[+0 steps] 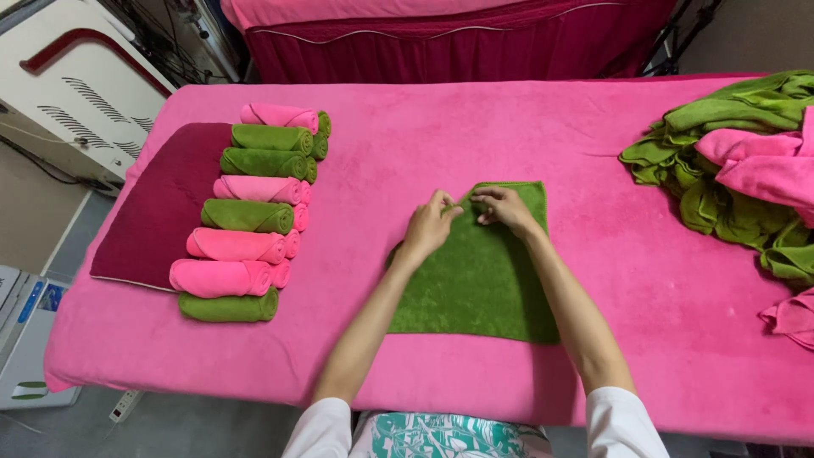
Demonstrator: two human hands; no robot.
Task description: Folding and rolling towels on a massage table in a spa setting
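The green towel (479, 284) lies flat on the pink bed (381, 161), directly in front of the person, and its long axis runs away from the body, from the near edge by the waist up to the far edge in the middle of the bed. Both hands are at this far edge, so the towel stretches from the hands back toward the person. The left hand (430, 226) pinches the far left part of the edge between thumb and fingers, and the right hand (502, 207) pinches the far edge just beside it; the two hands nearly touch each other, fingertips turned inward. The edge seems a little lifted or turned over there, but I cannot tell how much. Neither hand is clearly nearer: both sit on the same short side, the right one slightly farther up. At the left of the bed, well apart from the hands, stand rolled towels (254, 212) in pink and green beside a dark red cloth (161, 208). At the right lies a loose pile of towels (738, 161), green and pink, also well apart.
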